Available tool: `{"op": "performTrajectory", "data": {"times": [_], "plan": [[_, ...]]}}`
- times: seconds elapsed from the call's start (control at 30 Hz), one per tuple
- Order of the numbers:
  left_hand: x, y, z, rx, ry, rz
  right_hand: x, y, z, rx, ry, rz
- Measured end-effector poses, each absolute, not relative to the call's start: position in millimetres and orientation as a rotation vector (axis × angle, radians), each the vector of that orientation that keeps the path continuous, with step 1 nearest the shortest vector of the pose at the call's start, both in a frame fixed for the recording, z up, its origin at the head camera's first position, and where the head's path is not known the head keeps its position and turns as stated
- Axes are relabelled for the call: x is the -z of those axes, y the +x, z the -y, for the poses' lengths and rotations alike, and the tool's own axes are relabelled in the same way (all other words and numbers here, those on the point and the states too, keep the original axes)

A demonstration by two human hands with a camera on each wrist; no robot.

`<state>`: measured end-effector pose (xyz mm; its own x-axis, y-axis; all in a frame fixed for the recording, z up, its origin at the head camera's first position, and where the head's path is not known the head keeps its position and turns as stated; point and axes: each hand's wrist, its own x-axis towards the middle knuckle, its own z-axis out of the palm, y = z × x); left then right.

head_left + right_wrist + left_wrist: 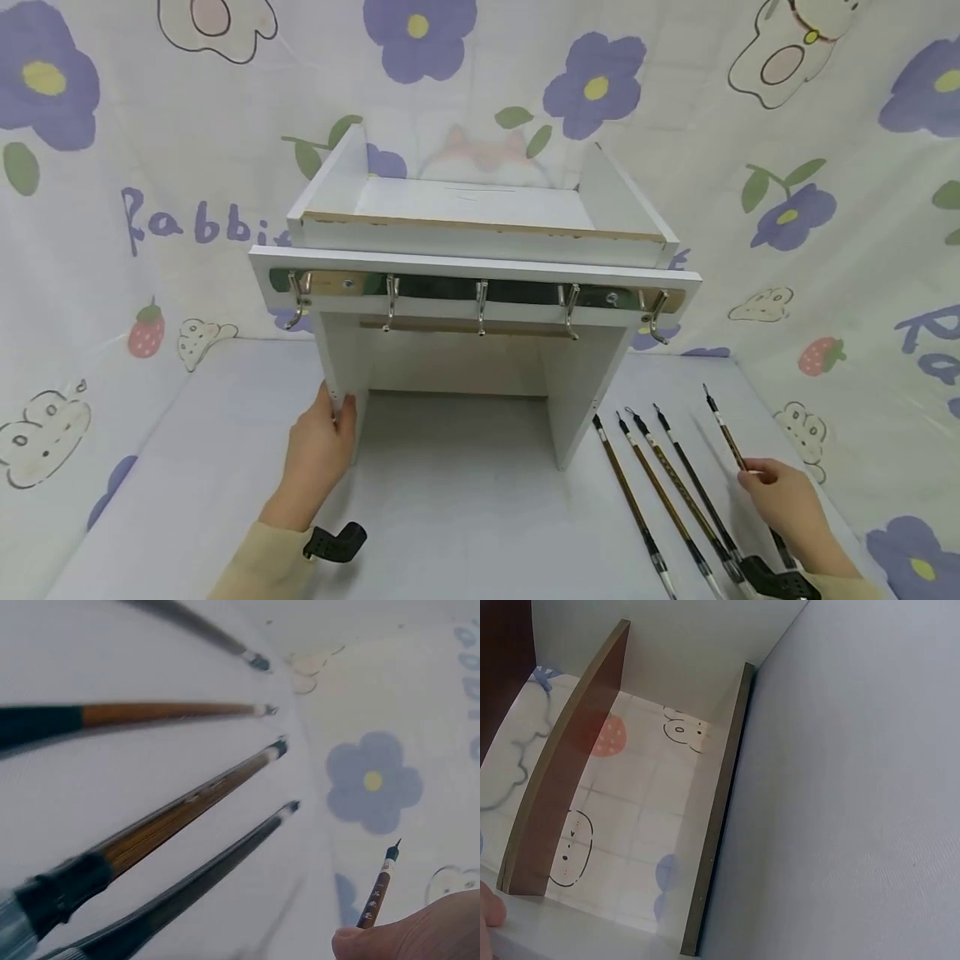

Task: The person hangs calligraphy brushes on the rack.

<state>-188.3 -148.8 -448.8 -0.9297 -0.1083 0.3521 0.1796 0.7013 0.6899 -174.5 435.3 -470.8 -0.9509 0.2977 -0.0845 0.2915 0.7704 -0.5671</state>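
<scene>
A white rack [480, 260] with an open tray-like top and a strip of metal hooks [482, 308] along its front stands upright on the table. My left hand [315, 446] grips the front edge of its left side panel [341, 358], thumb toward the inner side. Only a fingertip [490, 907] shows in the left wrist view. My right hand [787, 508] pinches a calligraphy brush [724, 429] by its brown handle, the hanging-loop end pointing up and forward. In the right wrist view that brush [375, 900] rises beyond the thumb, clear of the other brushes.
Several more calligraphy brushes [675, 483] lie side by side on the white table [465, 525], between the rack's right panel and my right hand. Behind and around hangs a white cloth [675, 108] printed with purple flowers and rabbits.
</scene>
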Motion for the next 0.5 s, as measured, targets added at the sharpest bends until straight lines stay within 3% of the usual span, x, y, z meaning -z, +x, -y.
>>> {"op": "performTrajectory", "data": {"times": [0.5], "plan": [[446,-188,148,1.064,-0.104,2.528,423,-154,-388,-1.02,-0.182,2.832]]}}
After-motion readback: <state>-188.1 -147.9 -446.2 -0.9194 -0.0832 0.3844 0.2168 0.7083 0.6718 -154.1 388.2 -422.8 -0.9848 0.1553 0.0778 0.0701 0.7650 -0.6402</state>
